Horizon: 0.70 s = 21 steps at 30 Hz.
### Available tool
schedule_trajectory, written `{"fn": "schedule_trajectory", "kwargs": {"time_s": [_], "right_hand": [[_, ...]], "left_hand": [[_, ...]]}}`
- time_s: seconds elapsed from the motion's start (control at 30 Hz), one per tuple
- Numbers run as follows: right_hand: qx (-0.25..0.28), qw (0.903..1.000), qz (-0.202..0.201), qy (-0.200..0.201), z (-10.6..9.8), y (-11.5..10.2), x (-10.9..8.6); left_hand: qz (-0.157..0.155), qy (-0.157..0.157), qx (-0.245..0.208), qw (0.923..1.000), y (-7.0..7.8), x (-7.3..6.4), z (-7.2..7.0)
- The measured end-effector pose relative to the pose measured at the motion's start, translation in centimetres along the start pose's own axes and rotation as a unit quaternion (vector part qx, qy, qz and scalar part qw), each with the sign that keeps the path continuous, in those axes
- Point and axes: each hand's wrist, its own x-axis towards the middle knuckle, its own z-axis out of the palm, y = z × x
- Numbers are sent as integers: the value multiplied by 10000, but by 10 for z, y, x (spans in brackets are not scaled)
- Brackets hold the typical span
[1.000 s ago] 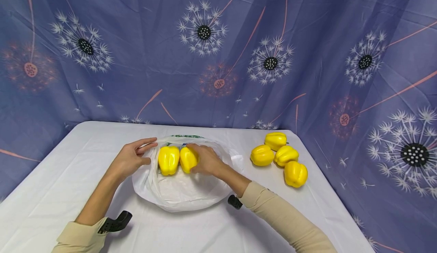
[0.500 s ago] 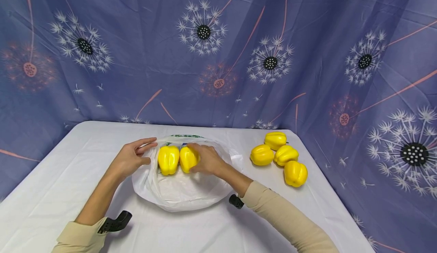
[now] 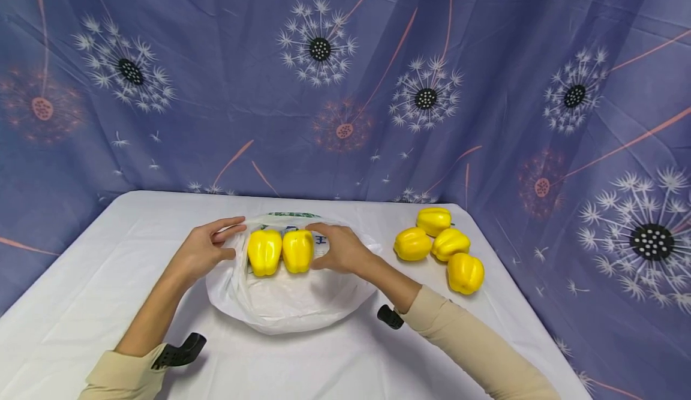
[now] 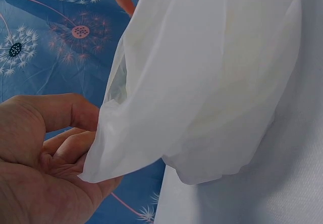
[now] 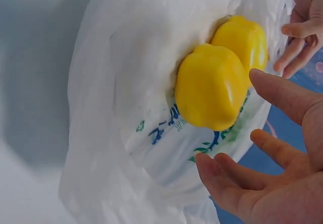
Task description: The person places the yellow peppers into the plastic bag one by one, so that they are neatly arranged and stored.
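A white plastic bag [image 3: 291,322] lies on the table with its mouth spread wide. Inside it, two yellow bell peppers sit side by side: a left pepper [image 3: 265,252] and a right pepper [image 3: 298,250]. My right hand [image 3: 342,249] is over the bag, just right of the right pepper, thumb and fingers spread apart. The right wrist view shows a gap between this hand and the nearer pepper [image 5: 212,88]. My left hand [image 3: 202,252] is at the bag's left rim, fingers loosely bent and touching the plastic; the bag's edge [image 4: 101,153] covers some fingertips in the left wrist view.
Several more yellow bell peppers lie grouped on the right side of the table: one at the back [image 3: 433,221], one at the left [image 3: 412,244], one in the middle [image 3: 450,244] and one in front [image 3: 465,273]. A blue dandelion-print curtain [image 3: 243,88] hangs behind the white-covered table [image 3: 135,232].
My right hand has let go of the right pepper and drawn back to the right, uncovering it and the print inside the bag. My left hand stays at the rim.
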Motion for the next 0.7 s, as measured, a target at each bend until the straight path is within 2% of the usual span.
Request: {"fn": "schedule_trajectory", "kwargs": {"time_s": [0.13,0.4,0.57,0.7], "right_hand": [[54,9999,95,-6,-7,0,-9],[54,9999,-4,94,-21,6,-27],[164,9983,125,539,-30,16,-37],[153,9955,82,928,-36,26,-42]], "left_hand": [[10,0,-22,10000,0,0,0],[-30,20,-14,10000,1,1,1],[-36,-14,-58,10000,0,1,1],[-19,-8,-24,10000,0,0,1]]}}
